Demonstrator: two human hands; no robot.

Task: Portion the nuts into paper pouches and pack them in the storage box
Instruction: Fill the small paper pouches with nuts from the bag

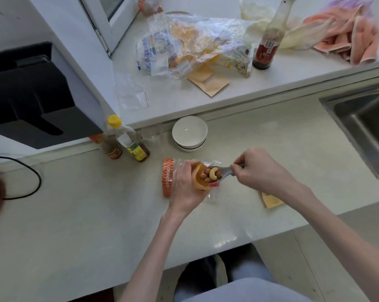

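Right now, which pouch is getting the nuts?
Find the steel sink, then look along the lower counter to the two hands. The left hand grips a brown paper pouch, mouth open to a spoon of nuts. The other pouches lie flat.

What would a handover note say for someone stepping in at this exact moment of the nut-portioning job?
Left hand grips an open brown paper pouch over the orange-edged clear nut bag on the pale countertop.
Right hand pinches a grey spoon loaded with nuts at the pouch mouth.
Spare pouches: flat brown paper ones on the upper ledge, one by the right forearm.
Done: scoop loaded. Left: tip in, close, pack. No storage box in view.
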